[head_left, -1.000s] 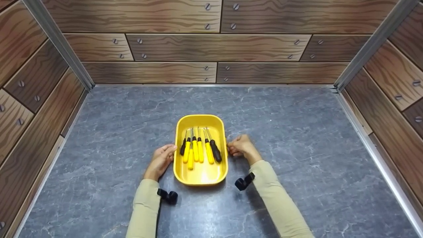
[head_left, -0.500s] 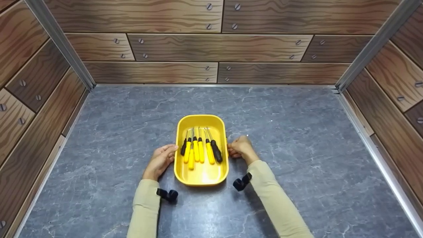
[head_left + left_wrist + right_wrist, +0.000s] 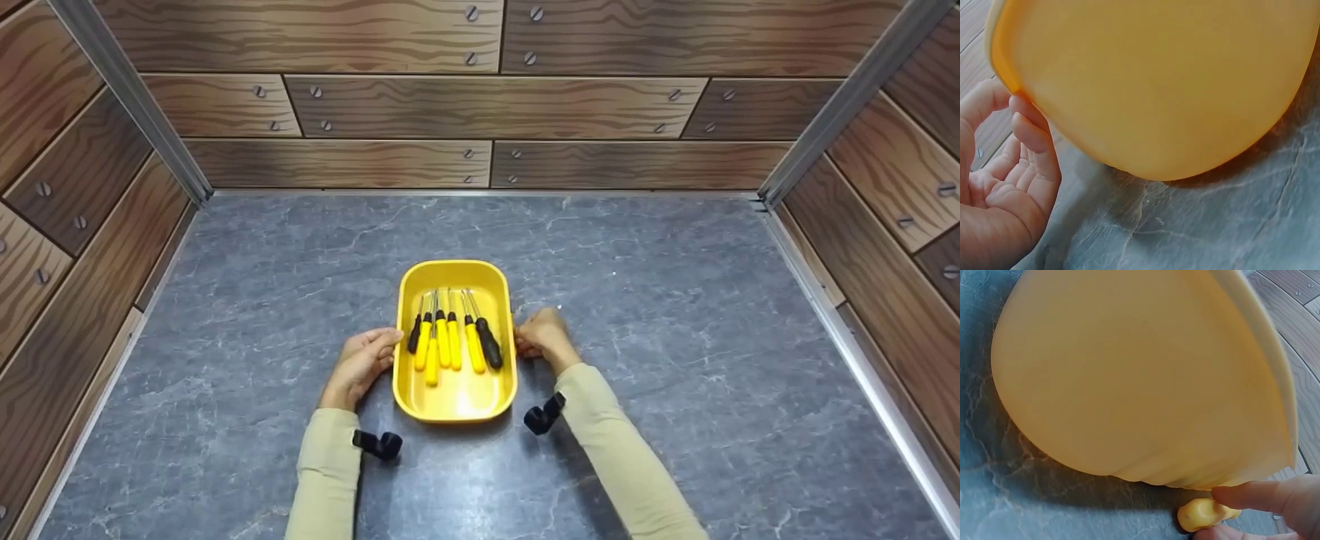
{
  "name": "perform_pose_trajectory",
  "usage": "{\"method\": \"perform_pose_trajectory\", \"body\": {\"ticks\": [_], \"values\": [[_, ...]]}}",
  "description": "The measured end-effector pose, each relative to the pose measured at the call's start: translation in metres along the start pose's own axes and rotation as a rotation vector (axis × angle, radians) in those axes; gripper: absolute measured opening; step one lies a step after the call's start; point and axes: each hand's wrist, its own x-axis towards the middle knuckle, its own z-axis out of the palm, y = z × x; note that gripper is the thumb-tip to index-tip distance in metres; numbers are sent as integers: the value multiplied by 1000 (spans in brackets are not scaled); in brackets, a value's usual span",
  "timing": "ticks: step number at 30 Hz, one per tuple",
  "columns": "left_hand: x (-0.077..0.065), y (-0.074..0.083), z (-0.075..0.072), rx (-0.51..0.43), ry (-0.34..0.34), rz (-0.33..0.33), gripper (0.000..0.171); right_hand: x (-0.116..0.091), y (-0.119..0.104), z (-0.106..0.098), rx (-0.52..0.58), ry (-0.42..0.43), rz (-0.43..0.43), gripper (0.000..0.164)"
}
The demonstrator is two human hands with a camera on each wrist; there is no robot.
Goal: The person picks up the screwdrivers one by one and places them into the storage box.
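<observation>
A yellow oblong tray (image 3: 454, 409) sits on the grey marbled surface. Inside it lie several thin-shafted screwdrivers (image 3: 453, 345), some with yellow handles and some with black ones, shafts pointing away from me. My left hand (image 3: 365, 358) pinches the tray's left rim between thumb and fingers; the left wrist view shows the fingertips (image 3: 1030, 126) against the edge. Close beside the tray's right wall, my right hand (image 3: 546, 334) pinches a yellow-handled screwdriver (image 3: 1201, 515). Only the lobed end of that handle shows, in the right wrist view; the rest is hidden.
Wood-patterned panels (image 3: 390, 109) form walls at the back and both sides, with metal strips along their bottoms. The grey surface (image 3: 675, 315) stretches around the tray. A black wrist camera (image 3: 382, 445) is on each sleeve.
My right wrist has shifted slightly left, toward the tray. The left hand, the tray and the tools in it stay practically where they were.
</observation>
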Motion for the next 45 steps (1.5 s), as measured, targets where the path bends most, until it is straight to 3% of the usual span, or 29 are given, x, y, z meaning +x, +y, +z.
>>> {"method": "perform_pose_trajectory", "body": {"ticks": [6,13,20,25,33,45], "values": [[-1,0,1,-8,1,-1,32,0,-2,2,-9,16,-3,17],[-2,1,1,-8,-18,5,36,0,-3,1,-165,85,-9,14],[-1,1,2,-20,-4,4,31,0,-1,2,-14,30,7,16],[0,0,2,-13,-7,-1,36,0,0,2,3,30,10,18],[0,0,3,-27,-18,4,39,1,1,3,-59,76,12,17],[0,-2,1,-30,-12,11,31,-3,3,0,38,-6,15,10]]}}
